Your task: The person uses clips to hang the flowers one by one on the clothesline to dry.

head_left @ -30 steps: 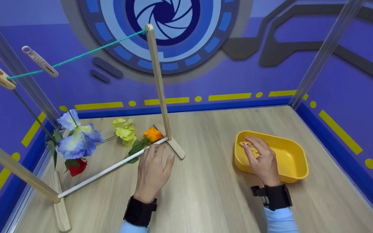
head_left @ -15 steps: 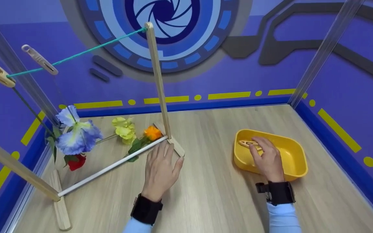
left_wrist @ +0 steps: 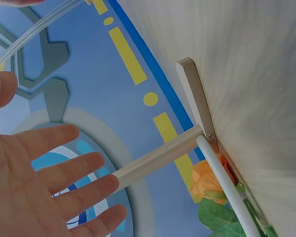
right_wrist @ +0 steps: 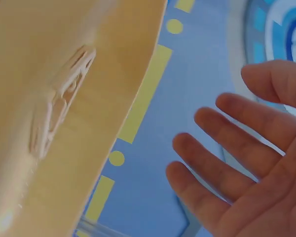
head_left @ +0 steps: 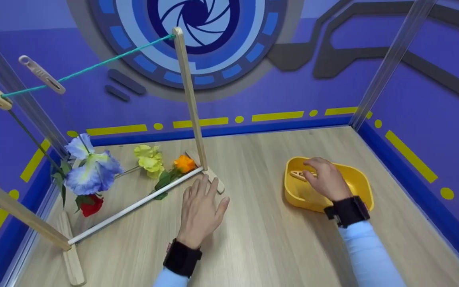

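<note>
Reaching for clothespin (head_left: 299, 175) in tub (head_left: 303, 202) seemingly underway | right hand (head_left: 327, 180) held over tub, left hand (head_left: 201, 214) left of it | both unclenched, nothing grasped | pinch likely required

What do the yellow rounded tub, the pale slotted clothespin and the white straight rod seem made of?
Tub: likely smooth plastic, given glossy highlights and moulded corners.
Clothespin: perhaps matte plastic, showing no clear grain, though possibly wood.
Rod: perhaps plastic or painted wood; smooth, evenly white.

No writing seems readable; the wrist views are soft.
</note>
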{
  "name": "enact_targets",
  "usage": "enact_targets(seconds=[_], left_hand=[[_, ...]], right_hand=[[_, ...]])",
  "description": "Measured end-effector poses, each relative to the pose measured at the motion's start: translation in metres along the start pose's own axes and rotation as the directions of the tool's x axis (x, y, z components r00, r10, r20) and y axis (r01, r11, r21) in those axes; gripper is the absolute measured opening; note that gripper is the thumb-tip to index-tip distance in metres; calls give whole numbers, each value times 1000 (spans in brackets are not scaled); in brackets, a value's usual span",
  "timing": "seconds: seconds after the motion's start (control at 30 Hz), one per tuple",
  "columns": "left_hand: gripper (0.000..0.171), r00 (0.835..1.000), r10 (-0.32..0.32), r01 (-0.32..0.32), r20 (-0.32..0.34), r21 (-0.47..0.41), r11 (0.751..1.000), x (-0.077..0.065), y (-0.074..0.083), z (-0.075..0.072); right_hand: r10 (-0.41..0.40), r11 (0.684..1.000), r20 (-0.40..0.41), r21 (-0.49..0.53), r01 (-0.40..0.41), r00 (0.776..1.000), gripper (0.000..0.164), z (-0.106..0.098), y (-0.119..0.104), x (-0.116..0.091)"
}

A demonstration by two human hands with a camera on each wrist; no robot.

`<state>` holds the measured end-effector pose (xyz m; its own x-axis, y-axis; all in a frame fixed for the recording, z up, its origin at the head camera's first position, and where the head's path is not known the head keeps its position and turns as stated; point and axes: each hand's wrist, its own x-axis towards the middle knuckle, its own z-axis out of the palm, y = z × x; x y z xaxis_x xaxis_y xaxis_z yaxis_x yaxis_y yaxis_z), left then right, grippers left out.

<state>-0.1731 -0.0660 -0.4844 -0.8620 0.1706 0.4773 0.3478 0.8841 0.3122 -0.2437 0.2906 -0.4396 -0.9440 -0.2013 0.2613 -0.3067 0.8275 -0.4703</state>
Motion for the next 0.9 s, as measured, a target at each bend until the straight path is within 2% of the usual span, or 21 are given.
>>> enact_targets(seconds=[0.1,0.2,0.37,0.57,0.73,0.9], left_hand=[[58,1000,0,0,10,-3,1000,0,2,0],[59,1000,-2,2,27,-2,1000,0,3,0],[57,999,0,-1,36,13,1000,-1,5,2],[56,999,17,-17,35,12,1000,-2,9,9],[55,997,46,-47,56,5,999,-4,19,16],[54,993,91,-93,81,18,996,-6,30,23]], right_hand=[[-6,999,119,-43,11,993,31,-5,3,11],[26,996,222,-92,-5,975,33,-6,6,21],[93,983,333,-183,-32,938,35,1,13,38],[70,963,393,-267,41,917,13,18,28,54],[98,947,424,-317,46,901,24,30,34,60],[133,927,435,-373,44,890,20,39,38,63]])
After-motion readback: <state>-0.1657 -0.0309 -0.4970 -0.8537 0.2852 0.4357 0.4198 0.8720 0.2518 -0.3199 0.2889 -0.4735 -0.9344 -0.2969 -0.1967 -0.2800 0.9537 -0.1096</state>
